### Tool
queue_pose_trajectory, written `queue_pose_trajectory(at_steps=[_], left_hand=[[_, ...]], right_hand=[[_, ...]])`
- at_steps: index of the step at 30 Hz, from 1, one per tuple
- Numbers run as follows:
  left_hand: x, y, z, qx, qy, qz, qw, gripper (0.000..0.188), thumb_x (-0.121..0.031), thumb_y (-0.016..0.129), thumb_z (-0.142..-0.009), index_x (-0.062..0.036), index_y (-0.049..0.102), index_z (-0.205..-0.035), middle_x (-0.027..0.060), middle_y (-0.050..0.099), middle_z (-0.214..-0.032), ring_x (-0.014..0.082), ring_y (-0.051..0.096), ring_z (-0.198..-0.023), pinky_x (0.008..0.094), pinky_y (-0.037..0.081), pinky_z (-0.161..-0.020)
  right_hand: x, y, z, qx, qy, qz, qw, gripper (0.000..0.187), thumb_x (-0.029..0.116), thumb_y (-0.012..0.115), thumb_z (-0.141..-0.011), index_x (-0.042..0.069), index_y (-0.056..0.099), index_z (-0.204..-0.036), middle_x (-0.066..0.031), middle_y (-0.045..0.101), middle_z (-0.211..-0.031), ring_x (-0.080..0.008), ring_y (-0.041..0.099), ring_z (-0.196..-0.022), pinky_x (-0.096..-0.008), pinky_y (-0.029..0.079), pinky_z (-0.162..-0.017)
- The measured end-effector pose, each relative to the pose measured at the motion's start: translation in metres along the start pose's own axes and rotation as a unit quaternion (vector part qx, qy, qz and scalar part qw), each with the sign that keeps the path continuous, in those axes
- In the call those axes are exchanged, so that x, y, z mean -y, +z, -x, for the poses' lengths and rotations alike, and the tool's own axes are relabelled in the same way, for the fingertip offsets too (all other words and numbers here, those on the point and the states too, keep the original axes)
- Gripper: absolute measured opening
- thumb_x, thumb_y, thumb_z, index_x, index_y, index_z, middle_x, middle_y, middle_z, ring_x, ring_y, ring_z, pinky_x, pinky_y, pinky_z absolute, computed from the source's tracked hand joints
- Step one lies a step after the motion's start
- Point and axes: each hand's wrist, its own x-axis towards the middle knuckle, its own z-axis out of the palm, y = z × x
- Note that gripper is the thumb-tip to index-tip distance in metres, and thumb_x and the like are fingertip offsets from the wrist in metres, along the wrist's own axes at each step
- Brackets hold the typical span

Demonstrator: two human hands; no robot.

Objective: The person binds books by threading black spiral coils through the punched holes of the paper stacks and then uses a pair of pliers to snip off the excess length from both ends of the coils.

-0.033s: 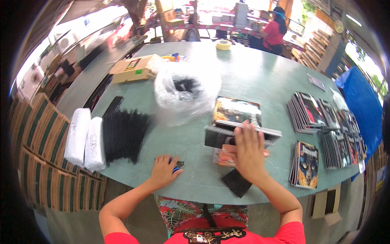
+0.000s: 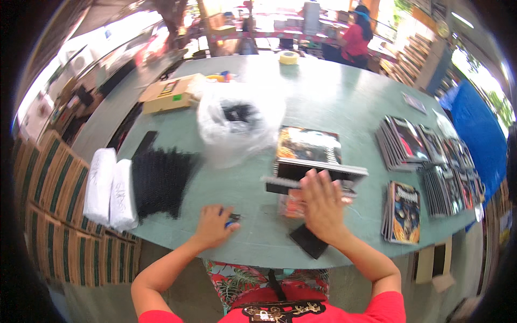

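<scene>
My left hand [image 2: 214, 226] is curled over blue-handled pliers [image 2: 233, 218] on the green table; the dark jaws stick out past the fingers. My right hand [image 2: 323, 207], fingers stretched out, lies against a pile of spiral-bound notebooks [image 2: 309, 145]. One black-backed notebook [image 2: 293, 171] in that pile stands partly raised across the others, by my fingertips. Beneath my right palm an orange cover [image 2: 291, 207] shows in part. Next to my right wrist lies a small black rectangular piece [image 2: 309, 241].
Left of centre stand a clear plastic bag [image 2: 215, 134] with black contents, many black coils [image 2: 164, 180] and white wrapped packs [image 2: 99, 188]. On the right are notebook stacks [image 2: 404, 212]. Farther back are a cardboard box [image 2: 167, 97], a tape roll [image 2: 288, 57] and a person in red [image 2: 356, 40].
My right hand has slid a little toward me down the notebook pile, and the raised notebook has tilted slightly. The whole view has shifted a bit; my left hand stays with the pliers.
</scene>
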Motion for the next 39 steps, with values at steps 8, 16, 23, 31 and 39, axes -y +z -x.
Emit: queue_pose_trajectory(at_steps=[8,16,23,31,39], left_hand=[[0.125,-0.016,0.012,0.065,-0.261,-0.211,0.94,0.02,-0.011,0.056,-0.077,0.0028,0.05,-0.09,0.0226,0.06,-0.081,0.0368,0.062,-0.077,0.0434,0.051,-0.067],[0.125,-0.02,-0.002,0.016,-0.279,-0.23,0.932,0.021,-0.009,0.06,-0.071,0.0027,0.049,-0.084,0.0199,0.061,-0.078,0.0357,0.063,-0.073,0.0421,0.051,-0.067],[0.134,-0.034,0.007,0.013,-0.321,-0.219,0.921,0.025,-0.012,0.061,-0.065,0.0044,0.053,-0.083,0.0235,0.061,-0.079,0.039,0.062,-0.074,0.0442,0.05,-0.066],[0.087,-0.09,-0.024,-0.056,-0.393,-0.156,0.904,0.023,-0.022,0.04,-0.091,-0.0009,0.043,-0.101,0.0255,0.059,-0.091,0.0425,0.057,-0.085,0.0525,0.045,-0.072],[0.044,-0.157,-0.024,-0.401,-0.203,0.228,0.864,0.027,-0.002,0.065,-0.08,-0.0038,0.056,-0.105,0.0024,0.054,-0.084,0.0108,0.053,-0.078,0.0236,0.045,-0.072]], right_hand=[[-0.117,-0.095,0.011,-0.172,0.189,-0.057,0.965,0.026,0.007,0.057,-0.078,0.006,0.058,-0.104,-0.0096,0.054,-0.079,-0.0265,0.053,-0.075,-0.0375,0.042,-0.067],[-0.178,-0.046,0.141,0.096,0.419,0.032,0.902,0.034,0.02,0.056,-0.081,0.0,0.054,-0.109,-0.0206,0.051,-0.102,-0.0357,0.058,-0.083,-0.0429,0.049,-0.073],[-0.157,0.013,0.159,0.173,0.408,0.027,0.896,0.038,0.023,0.058,-0.081,0.003,0.053,-0.113,-0.0138,0.051,-0.097,-0.0295,0.058,-0.085,-0.0376,0.05,-0.069],[-0.123,-0.025,0.03,-0.076,0.271,-0.15,0.948,0.033,0.029,0.061,-0.081,0.003,0.06,-0.103,-0.0155,0.056,-0.105,-0.0321,0.054,-0.098,-0.0405,0.043,-0.082],[0.003,0.029,-0.078,0.021,0.049,-0.161,0.986,0.032,0.027,0.061,-0.08,0.004,0.057,-0.102,-0.009,0.06,-0.09,-0.0264,0.057,-0.088,-0.0378,0.042,-0.076]])
